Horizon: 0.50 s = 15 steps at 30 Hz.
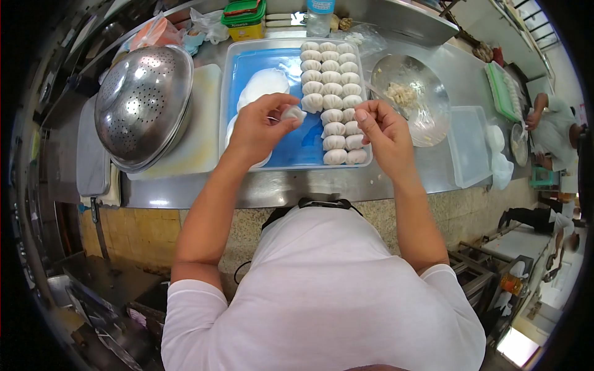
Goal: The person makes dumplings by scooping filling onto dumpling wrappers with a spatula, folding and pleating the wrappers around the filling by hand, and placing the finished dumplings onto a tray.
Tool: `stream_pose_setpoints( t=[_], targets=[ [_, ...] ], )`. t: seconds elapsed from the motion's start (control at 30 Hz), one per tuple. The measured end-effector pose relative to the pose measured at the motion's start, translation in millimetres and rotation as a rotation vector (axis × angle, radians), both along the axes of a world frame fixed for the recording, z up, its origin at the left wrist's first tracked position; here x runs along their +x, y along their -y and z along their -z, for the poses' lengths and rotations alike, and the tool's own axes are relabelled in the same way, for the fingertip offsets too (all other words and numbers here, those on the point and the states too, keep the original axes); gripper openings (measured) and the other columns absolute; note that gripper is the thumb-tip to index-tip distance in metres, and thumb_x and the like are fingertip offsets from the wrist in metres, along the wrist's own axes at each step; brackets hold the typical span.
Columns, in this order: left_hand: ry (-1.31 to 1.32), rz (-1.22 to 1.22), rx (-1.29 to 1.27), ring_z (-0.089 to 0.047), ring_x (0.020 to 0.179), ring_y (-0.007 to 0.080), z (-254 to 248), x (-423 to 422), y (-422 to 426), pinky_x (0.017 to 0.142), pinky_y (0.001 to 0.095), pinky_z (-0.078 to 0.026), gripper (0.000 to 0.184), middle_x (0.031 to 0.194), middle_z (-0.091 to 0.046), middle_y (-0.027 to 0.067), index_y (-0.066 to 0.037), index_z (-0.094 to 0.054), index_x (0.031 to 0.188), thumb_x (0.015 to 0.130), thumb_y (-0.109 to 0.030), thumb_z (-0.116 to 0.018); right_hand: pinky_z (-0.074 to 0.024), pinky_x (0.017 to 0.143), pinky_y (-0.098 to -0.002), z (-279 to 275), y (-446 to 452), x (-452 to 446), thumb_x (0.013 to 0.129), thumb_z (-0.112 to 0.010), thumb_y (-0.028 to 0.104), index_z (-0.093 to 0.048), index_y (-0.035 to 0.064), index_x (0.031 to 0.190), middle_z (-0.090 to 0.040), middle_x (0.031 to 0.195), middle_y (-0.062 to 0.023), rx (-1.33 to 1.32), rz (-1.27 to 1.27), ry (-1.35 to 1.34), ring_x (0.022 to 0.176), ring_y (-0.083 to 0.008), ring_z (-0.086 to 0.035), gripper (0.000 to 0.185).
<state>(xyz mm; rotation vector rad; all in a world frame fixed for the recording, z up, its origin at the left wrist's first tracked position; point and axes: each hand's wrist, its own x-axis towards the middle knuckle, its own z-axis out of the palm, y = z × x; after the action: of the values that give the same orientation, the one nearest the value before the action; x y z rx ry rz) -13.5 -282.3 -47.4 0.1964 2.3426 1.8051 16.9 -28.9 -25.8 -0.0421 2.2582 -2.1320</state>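
My left hand (pixel 263 127) is closed around a small white dumpling (pixel 293 114), held between thumb and fingers over the tray's middle. My right hand (pixel 387 133) hovers at the tray's right side with thumb and forefinger drawn together; whatever they pinch, if anything, is too small to make out. Beneath both is a blue tray (pixel 309 157) with a clear rim. Rows of pleated dumplings (pixel 331 89) fill its right part. Round white wrappers (pixel 265 83) lie in its left part, partly hidden by my left hand and forearm.
Right of the tray is a metal bowl (pixel 427 77) with pale filling (pixel 401 96). A clear plastic container (pixel 468 145) lies beyond it. On the left, a steel colander (pixel 145 102) rests over cutting boards (pixel 207 133). A water bottle (pixel 319 21) stands behind. Another person (pixel 554 127) works far right.
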Motion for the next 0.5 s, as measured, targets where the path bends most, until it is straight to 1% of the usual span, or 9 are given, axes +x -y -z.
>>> stream_pose_setpoints(
  t=[0.07, 0.1, 0.17, 0.2, 0.27, 0.4, 0.47, 0.5],
  targets=[
    [-0.142, 0.042, -0.24, -0.065, 0.089, 0.0141, -8.5, 0.6, -11.9, 0.076, 0.0293, -0.054, 0.03, 0.1, -0.07, 0.0059, -0.004, -0.068, 0.11, 0.082, -0.004, -0.079, -0.037, 0.056, -0.0184, 0.2, -2.6, -1.4, 0.1, -0.066, 0.021, -0.064, 0.0012, 0.101, -0.056, 0.076, 0.0063, 0.013, -0.043, -0.003, 0.067, -0.001, -0.045, 0.02],
    [-0.144, 0.04, -0.239, -0.065, 0.089, 0.0141, -4.8, -1.6, -15.1, 0.076, 0.0293, -0.054, 0.03, 0.1, -0.07, 0.0059, -0.004, -0.068, 0.11, 0.082, -0.004, -0.079, -0.037, 0.056, -0.0184, 2.0, -2.8, -1.4, 0.1, -0.066, 0.021, -0.064, 0.0012, 0.101, -0.056, 0.076, 0.0063, 0.014, -0.046, -0.005, 0.067, -0.001, -0.045, 0.02],
    [-0.277, 0.15, -0.286, -0.065, 0.089, 0.0195, 9.5, -9.1, -21.4, 0.077, 0.0326, -0.053, 0.029, 0.1, -0.067, 0.0076, -0.007, -0.069, 0.109, 0.081, -0.005, -0.078, -0.0359, 0.056, -0.0189, 7.5, -3.4, -0.3, 0.099, -0.066, 0.018, -0.065, 0.0001, 0.098, -0.056, 0.075, 0.0059, 0.069, -0.07, -0.038, 0.066, -0.0012, -0.044, 0.018],
    [-0.277, 0.15, -0.286, -0.065, 0.089, 0.0195, 12.4, -10.9, -24.4, 0.077, 0.0326, -0.053, 0.029, 0.1, -0.067, 0.0076, -0.007, -0.069, 0.109, 0.081, -0.005, -0.078, -0.0359, 0.056, -0.0189, 8.4, -3.4, 0.6, 0.099, -0.066, 0.018, -0.065, 0.0001, 0.098, -0.056, 0.075, 0.0059, 0.069, -0.07, -0.038, 0.066, -0.0012, -0.044, 0.018],
    [-0.434, 0.157, -0.368, -0.063, 0.088, 0.0232, 16.7, -13.0, -29.6, 0.079, 0.0341, -0.053, 0.028, 0.101, -0.061, 0.009, -0.008, -0.07, 0.108, 0.082, -0.003, -0.076, -0.0347, 0.057, -0.0198, 10.0, -3.5, 3.4, 0.098, -0.066, 0.016, -0.065, -0.0005, 0.097, -0.056, 0.075, 0.0058, 0.085, -0.057, -0.049, 0.065, -0.0015, -0.042, 0.016],
    [-0.528, 0.145, -0.403, -0.061, 0.087, 0.0264, 22.8, -14.8, -35.1, 0.079, 0.0371, -0.052, 0.025, 0.101, -0.057, 0.0099, -0.008, -0.072, 0.105, 0.081, -0.003, -0.076, -0.0347, 0.057, -0.0208, 12.9, -10.1, 7.7, 0.097, -0.066, 0.014, -0.065, -0.0005, 0.096, -0.055, 0.074, 0.006, 0.083, -0.039, -0.049, 0.065, -0.0022, -0.042, 0.015],
    [-0.528, 0.135, -0.443, -0.061, 0.086, 0.0287, 23.8, -13.8, -35.3, 0.078, 0.0394, -0.052, 0.036, 0.102, -0.057, 0.011, -0.008, -0.068, 0.114, 0.08, -0.003, -0.078, -0.0348, 0.058, -0.0209, 14.3, -13.6, 9.3, 0.097, -0.066, 0.014, -0.064, -0.0002, 0.095, -0.054, 0.074, 0.0058, 0.138, -0.019, -0.025, 0.067, -0.0025, -0.042, 0.014],
    [-0.529, 0.139, -0.443, -0.061, 0.086, 0.0287, 20.3, -12.2, -36.3, 0.078, 0.0394, -0.052, 0.036, 0.102, -0.057, 0.011, -0.008, -0.068, 0.114, 0.08, -0.003, -0.078, -0.0348, 0.058, -0.0209, 14.2, -14.5, 9.4, 0.097, -0.066, 0.014, -0.064, -0.0002, 0.095, -0.054, 0.074, 0.0058, 0.137, -0.015, -0.025, 0.067, -0.0025, -0.042, 0.014]
  ],
)
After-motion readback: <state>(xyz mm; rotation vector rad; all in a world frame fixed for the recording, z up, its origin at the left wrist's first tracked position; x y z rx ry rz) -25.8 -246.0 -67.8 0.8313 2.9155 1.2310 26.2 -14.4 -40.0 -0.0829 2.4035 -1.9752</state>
